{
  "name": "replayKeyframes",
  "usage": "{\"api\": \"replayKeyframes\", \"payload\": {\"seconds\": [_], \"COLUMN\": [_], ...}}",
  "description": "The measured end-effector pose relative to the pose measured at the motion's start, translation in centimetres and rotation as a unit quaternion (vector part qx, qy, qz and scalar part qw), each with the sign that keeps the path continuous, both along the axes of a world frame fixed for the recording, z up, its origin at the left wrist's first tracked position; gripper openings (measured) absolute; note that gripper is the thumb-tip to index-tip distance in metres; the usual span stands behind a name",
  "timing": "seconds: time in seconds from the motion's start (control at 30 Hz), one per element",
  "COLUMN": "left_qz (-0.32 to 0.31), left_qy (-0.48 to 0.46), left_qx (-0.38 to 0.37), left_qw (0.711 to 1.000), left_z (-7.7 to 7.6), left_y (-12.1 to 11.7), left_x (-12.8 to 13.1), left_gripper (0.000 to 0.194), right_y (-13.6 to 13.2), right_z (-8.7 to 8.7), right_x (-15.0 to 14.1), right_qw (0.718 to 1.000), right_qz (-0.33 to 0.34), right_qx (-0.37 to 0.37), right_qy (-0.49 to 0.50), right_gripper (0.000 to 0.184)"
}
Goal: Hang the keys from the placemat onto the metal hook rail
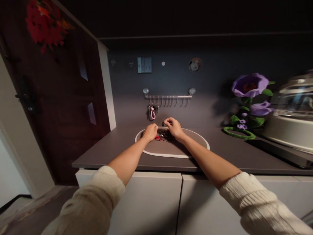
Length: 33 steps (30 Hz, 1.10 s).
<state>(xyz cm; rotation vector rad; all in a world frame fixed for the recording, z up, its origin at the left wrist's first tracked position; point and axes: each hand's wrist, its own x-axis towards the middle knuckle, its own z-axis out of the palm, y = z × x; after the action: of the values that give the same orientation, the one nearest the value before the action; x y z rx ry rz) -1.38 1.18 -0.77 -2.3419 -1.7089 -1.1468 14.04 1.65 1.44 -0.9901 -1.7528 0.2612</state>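
Observation:
My right hand (pixel 173 127) pinches a small metal key ring (pixel 162 123) between thumb and fingertips, just above the mat. My left hand (pixel 150 132) is closed beside it on the left, its fingertips turned inward; what it grips, if anything, is hidden. Between the hands, a red cord loop (pixel 158 138) lies on the brown oval mat (pixel 171 150) with a white border. Next to the loop is a small heap of dark and metallic pieces, too small to make out fully. Beyond the hands, keys with a pink strap (pixel 153 113) hang from the hook rail (pixel 168 96).
The grey counter (pixel 102 153) runs above white cabinet doors (pixel 151 199). Purple artificial flowers (pixel 250 85) and a domed appliance with a clear lid (pixel 293 120) stand at the right. A dark red door (pixel 61 107) is at the left. Small pictures and hooks are on the wall.

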Motion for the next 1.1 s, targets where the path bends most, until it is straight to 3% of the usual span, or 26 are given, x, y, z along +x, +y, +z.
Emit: {"api": "replayKeyframes", "payload": {"seconds": [0.23, 0.53, 0.73, 0.9, 1.1], "left_qz": [-0.017, -0.016, -0.012, -0.01, -0.012], "left_qy": [-0.001, 0.036, 0.048, 0.053, 0.052], "left_qx": [-0.01, -0.02, -0.025, -0.028, -0.028], "left_qw": [1.0, 0.999, 0.998, 0.998, 0.998], "left_z": [0.0, 0.1, 0.2, 0.2, 0.1], "left_y": [-0.2, -0.5, -0.5, -0.4, -0.3], "left_x": [0.4, 0.6, 0.7, 0.7, 0.7], "left_gripper": [0.025, 0.028, 0.029, 0.028, 0.028], "right_y": [0.9, 4.5, 6.4, 7.8, 9.4], "right_z": [1.8, 5.7, 7.8, 8.5, 8.2], "right_x": [-0.3, -1.2, -2.4, -3.4, -3.7], "right_qw": [0.999, 0.994, 0.983, 0.967, 0.956], "right_qz": [-0.006, -0.054, -0.075, -0.112, -0.142], "right_qx": [-0.008, -0.007, -0.055, -0.077, -0.097], "right_qy": [0.047, 0.09, 0.159, 0.218, 0.236], "right_gripper": [0.016, 0.016, 0.017, 0.016, 0.019]}}
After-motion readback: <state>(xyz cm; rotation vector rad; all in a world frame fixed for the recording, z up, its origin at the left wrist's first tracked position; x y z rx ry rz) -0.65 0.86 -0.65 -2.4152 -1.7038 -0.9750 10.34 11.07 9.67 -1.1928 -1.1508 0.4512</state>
